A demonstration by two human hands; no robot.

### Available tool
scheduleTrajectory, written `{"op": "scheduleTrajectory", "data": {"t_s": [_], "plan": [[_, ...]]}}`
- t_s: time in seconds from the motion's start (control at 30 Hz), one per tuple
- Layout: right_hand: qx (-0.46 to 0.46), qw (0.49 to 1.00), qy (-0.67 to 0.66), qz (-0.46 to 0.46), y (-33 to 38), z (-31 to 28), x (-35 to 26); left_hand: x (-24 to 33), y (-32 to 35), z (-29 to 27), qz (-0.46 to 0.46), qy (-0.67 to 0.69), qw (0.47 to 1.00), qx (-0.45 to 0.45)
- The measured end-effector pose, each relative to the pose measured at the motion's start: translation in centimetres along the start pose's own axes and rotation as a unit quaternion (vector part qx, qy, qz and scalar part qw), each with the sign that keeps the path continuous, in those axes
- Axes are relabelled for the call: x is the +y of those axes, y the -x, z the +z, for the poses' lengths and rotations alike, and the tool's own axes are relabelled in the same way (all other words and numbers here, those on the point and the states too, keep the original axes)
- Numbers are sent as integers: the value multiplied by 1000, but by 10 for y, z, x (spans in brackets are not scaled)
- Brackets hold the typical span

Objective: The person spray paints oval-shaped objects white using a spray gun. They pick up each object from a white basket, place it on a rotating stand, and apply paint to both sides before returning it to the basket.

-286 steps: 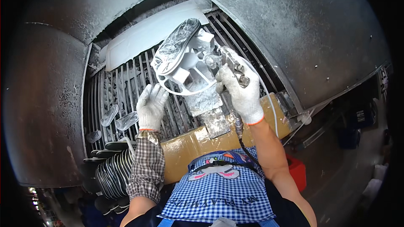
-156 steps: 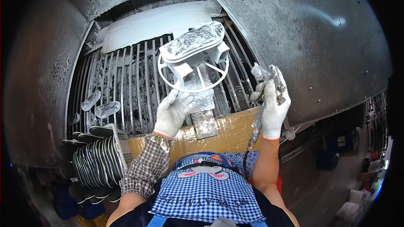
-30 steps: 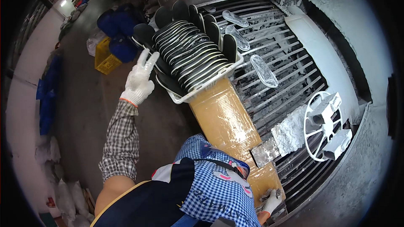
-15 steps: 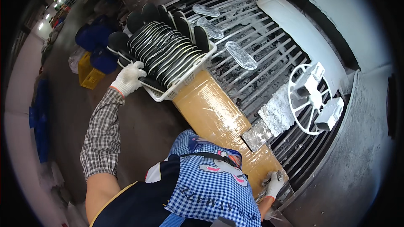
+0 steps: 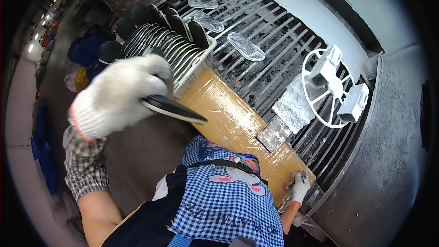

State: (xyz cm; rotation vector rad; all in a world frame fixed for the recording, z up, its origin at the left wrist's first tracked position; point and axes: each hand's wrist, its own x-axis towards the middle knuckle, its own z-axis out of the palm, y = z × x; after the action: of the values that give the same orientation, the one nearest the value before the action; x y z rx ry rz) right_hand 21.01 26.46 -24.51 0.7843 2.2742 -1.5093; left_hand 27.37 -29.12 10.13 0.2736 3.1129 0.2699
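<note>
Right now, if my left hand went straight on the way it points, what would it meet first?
Probably the row of black soles in the white basket, ahead of the left hand; depth is unclear, though, and it might pass above them.

Matt knit on the left glove (image 5: 116,90); smooth finish on the held black sole (image 5: 173,109); glossy, crinkled plastic around 3 sole-shaped pieces (image 5: 247,46); shiny brown tape on the ledge (image 5: 224,103); rough, powdery grate (image 5: 274,64) (metal, apparently).
</note>
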Motion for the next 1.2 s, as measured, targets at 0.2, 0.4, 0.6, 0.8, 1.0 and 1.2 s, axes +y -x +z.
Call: {"op": "scheduleTrajectory", "data": {"t_s": [0.2,0.4,0.6,0.8,1.0,1.2], "plan": [[8,1000,-12,-6,-1,4,4,-13,-79,91,1,77,962,-261],[6,999,-3,-34,-2,2,5,-55,-186,263,-19,-135,824,-550],[20,1000,-13,-15,-11,1,22,-69,-189,344,-155,121,940,-279],[-23,999,-31,26,-13,-3,18,-47,-106,295,-148,163,970,102],[-15,1000,-6,4,-12,-5,24,-115,-3,190,-332,-58,825,453],[-8,1000,-25,7,-13,-1,13,-193,94,133,-678,-56,675,285]]}}
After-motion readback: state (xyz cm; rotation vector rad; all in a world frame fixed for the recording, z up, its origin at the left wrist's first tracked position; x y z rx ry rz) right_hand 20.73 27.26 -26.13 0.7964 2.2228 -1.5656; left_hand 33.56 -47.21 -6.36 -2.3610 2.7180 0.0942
